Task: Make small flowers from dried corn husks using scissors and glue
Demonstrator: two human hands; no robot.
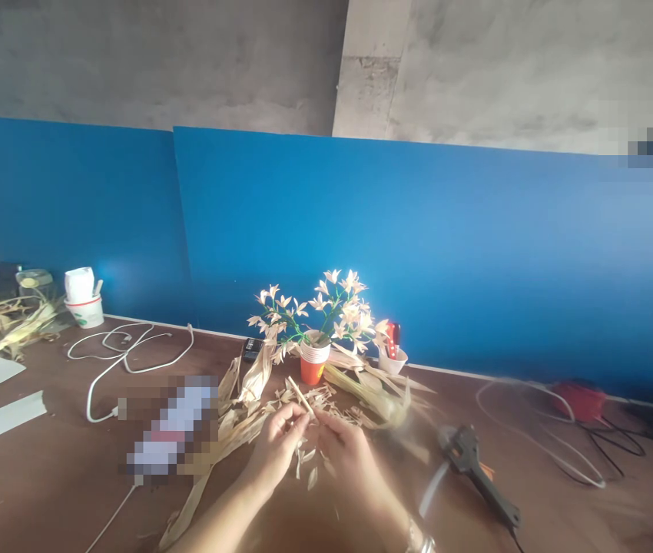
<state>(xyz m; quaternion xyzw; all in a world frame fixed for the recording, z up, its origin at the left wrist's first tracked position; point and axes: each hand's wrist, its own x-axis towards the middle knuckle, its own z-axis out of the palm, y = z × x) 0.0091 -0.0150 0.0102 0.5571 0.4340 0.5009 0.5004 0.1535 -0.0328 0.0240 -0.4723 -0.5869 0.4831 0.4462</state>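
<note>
Over the brown table, my left hand [276, 445] and my right hand [348, 449] meet at the fingertips. A thin, pale strip of corn husk [299, 395] sticks up from the fingers of my left hand, which pinch it. My right fingers are closed at its lower end; what lies between them is partly hidden. Around and below the hands lie small cut husk pieces [311, 479]. Just behind stands an orange and white paper cup [313, 362] with green-stemmed husk flowers [353, 311]. Dried corn husks [369, 392] lie on both sides of the cup.
A glue gun [479, 470] lies at the right. A blurred-out rectangular object [174, 426] and a white cable [124, 353] are at the left. Behind the cup are a small white cup [392, 361] with a red-handled tool and a blue partition [419, 246].
</note>
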